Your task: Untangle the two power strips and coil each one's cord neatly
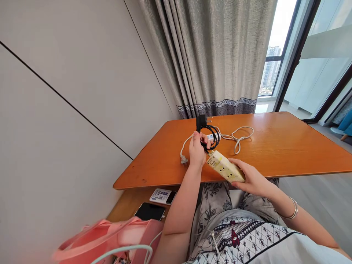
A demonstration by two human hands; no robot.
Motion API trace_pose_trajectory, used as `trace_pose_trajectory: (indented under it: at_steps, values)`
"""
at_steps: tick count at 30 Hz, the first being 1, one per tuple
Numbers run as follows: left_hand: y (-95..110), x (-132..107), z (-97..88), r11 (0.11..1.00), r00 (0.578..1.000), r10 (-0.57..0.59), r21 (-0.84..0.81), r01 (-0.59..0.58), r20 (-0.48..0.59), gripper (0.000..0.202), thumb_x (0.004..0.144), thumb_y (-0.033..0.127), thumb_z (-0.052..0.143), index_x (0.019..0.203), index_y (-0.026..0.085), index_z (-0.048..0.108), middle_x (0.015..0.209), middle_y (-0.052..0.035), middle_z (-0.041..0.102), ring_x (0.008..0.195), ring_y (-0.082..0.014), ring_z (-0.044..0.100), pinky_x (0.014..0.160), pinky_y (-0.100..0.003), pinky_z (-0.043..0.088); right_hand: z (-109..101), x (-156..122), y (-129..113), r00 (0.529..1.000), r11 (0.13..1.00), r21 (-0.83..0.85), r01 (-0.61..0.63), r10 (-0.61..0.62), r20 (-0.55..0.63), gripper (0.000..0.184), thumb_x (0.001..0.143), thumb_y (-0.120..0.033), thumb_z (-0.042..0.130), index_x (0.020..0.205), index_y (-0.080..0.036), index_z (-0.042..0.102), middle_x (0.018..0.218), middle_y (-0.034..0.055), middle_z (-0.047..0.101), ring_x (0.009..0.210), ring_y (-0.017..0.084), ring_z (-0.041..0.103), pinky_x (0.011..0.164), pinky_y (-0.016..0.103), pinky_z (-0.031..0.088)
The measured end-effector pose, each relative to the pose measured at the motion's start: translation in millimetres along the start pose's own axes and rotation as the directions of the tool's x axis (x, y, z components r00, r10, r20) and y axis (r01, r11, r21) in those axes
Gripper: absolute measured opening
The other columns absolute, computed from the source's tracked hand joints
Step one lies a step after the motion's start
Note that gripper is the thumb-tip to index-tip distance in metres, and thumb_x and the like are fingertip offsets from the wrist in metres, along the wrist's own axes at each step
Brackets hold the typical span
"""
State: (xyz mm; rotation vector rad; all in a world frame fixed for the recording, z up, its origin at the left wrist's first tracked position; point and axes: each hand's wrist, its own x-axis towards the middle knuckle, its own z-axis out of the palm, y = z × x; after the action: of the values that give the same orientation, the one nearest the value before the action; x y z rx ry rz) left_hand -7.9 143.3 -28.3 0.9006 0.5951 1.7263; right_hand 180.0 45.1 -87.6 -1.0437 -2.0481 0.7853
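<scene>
Soft pink bag [133, 234] fronts the brown wooden table [275, 146]; above, my left hand [198, 148] clamps coiled black cord [219, 138], right hand [251, 176] cream plastic power strip [225, 167]; atop, white cord [230, 137] lies loose.

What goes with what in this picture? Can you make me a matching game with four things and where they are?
Things:
1. Cream, rectangular plastic power strip
2. Looped black cable
3. Clear plug on a white cord
4. Pink bag with a strap

Places:
A. Lying on the orange-brown wooden table
B. Held in the left hand
C. At the picture's bottom left
D. Held in the right hand

Right pairs: 1-D, 2-B, 3-A, 4-C
</scene>
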Motion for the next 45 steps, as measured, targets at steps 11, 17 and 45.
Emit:
trace_pose_trajectory:
  at_steps: [11,17,45]
  values:
    - [-16,-3,-15.5,0.911,0.895,-0.405,0.167,0.378,0.188,0.049,0.085,0.060,0.065,0.068,0.019,0.046,0.068,-0.0047,0.067,0.079,-0.0200,0.073,0.076,-0.031,0.058,-57,7,-29,0.897,0.955,-0.098,0.281,-0.298,-0.327,0.061,0.083,-0.029,0.076,0.139,-0.029,0.051,0.113,0.0060,0.070,0.096,0.021,0.068,0.081,0.033,0.057]
    - [-11,-20,-8.5,0.846,0.798,-0.532,0.131,0.518,0.284,0.055,0.082,0.062,0.068,0.060,0.019,0.041,0.073,-0.0046,0.066,0.068,-0.0139,0.064,0.063,-0.024,0.051,-45,43,-10,0.847,0.852,0.487,0.193,0.106,-0.521,0.067,0.068,-0.052,0.084,0.124,-0.026,0.060,0.110,0.0061,0.072,0.095,0.024,0.070,0.083,0.037,0.058]
    - [-64,3,-26.2,0.860,0.898,-0.368,0.456,0.230,0.240,0.060,0.075,0.063,0.073,0.116,0.020,0.064,0.119,-0.0087,0.070,0.114,-0.0260,0.062,0.093,-0.033,0.049,-15,88,41,0.791,0.469,0.882,0.033,0.527,-0.310,0.047,0.055,-0.036,0.091,0.088,-0.020,0.062,0.082,0.0023,0.075,0.071,0.019,0.071,0.065,0.029,0.060]
